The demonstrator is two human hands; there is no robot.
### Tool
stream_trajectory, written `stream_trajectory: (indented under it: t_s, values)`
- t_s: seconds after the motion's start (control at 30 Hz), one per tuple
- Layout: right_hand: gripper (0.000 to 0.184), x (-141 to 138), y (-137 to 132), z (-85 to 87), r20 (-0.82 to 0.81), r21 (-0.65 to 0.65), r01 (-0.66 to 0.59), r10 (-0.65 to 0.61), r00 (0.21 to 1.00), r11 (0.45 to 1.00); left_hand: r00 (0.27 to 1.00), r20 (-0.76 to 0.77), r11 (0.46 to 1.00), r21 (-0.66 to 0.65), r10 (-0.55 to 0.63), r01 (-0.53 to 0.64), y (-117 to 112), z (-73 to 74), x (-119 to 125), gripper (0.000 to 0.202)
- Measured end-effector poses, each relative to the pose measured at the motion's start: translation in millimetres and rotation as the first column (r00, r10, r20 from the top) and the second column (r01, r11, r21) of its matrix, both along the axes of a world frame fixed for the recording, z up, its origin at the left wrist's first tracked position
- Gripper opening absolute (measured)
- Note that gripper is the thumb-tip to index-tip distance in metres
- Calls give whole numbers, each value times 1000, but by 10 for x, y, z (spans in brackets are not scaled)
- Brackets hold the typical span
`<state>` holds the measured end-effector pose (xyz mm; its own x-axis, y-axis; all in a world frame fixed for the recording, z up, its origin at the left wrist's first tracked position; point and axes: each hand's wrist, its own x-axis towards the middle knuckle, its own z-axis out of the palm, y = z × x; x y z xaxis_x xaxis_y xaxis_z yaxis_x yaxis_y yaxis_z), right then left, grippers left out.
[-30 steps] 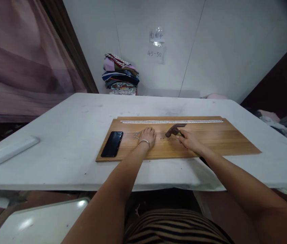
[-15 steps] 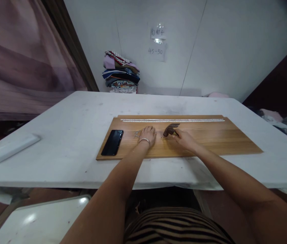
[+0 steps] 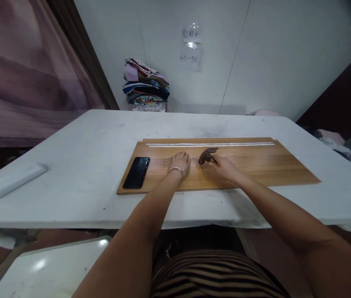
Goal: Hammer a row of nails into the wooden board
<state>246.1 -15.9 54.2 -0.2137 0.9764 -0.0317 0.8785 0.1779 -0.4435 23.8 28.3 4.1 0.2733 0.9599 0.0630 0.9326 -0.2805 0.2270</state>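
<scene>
A brown wooden board lies flat on the white table. My left hand, with a bangle at the wrist, rests palm down on it, fingers stretched out. Several thin nails lie beside that hand, on its left. My right hand is closed around the handle of a claw hammer. The dark hammer head is low over the board, just right of my left hand, its claw pointing right. Small dark specks show on the wood below the head; whether they are nails I cannot tell.
A black phone lies at the board's left end. Two narrow white strips run along its far edge. On the table's left is a white plastic object with a hole. Folded clothes are stacked by the wall; a white stool stands below.
The whole view has shifted slightly, so everything sits a little higher and further left. Both hands and the hammer keep nearly the same places over the board.
</scene>
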Motion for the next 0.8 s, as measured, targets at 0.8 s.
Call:
stream_trajectory:
  t_s: [0.8]
  values:
    - [26,19,39,-65,8,20,13,-14,1000,1000,995,99,1000,25,-4,1,98,-184,-15,32]
